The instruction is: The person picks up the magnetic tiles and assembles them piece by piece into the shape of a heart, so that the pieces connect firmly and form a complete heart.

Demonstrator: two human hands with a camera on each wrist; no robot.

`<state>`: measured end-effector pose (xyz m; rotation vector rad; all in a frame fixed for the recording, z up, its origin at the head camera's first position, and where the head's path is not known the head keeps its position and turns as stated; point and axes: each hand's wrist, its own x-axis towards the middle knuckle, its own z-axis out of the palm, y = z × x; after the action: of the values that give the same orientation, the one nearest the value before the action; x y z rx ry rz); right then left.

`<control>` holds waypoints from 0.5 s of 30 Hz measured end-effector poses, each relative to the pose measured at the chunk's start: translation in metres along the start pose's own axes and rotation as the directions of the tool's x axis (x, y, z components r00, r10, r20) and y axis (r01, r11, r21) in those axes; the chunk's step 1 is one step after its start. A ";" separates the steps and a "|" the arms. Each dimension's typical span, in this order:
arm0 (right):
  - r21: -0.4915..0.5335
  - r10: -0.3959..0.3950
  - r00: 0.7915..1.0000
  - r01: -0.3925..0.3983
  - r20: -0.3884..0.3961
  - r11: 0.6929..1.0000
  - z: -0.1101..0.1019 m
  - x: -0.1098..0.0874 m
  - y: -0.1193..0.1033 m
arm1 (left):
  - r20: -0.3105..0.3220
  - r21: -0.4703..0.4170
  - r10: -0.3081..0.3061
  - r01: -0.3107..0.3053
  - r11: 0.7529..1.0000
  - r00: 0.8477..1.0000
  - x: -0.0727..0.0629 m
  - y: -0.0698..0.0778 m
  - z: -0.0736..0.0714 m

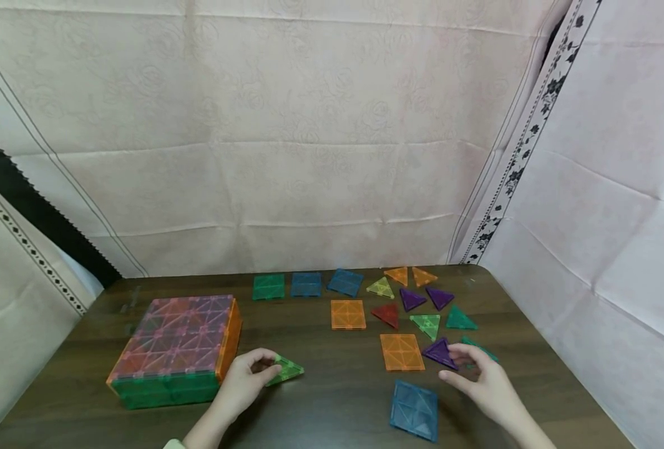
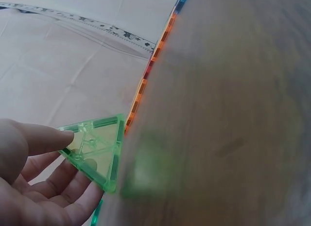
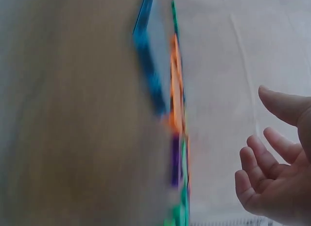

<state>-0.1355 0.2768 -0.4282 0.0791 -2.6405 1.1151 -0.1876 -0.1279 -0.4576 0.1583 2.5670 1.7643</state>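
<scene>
- Counter (image 1: 332, 399): back edge at white cloth (image 1: 332, 125); brown stretch left of blue square (image 1: 414, 411).
- Left hand (image 1: 244, 380): pinches green triangle (image 1: 288, 369).
- Right hand (image 1: 482, 379): parted wide, near purple triangle (image 1: 437, 353).

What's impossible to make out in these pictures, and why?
Head: part of the nearer teal tile, behind the right hand.
Head: part of the held green triangle, behind the left hand.
Head: most of the sleeve, cut off by the bottom edge.
Right wrist: outlines of the orange tiles, edge-on and blurred.
</scene>
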 end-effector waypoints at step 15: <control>-0.283 0.305 0.933 -0.246 0.190 0.927 -0.048 0.002 0.067 | 0.037 -0.020 0.010 -0.009 1.000 0.999 0.001 -0.009 -0.002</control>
<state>-0.1365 0.3576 -0.4424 -0.2396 -3.0567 0.8759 -0.1891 -0.1329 -0.4647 0.2010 2.5266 1.7727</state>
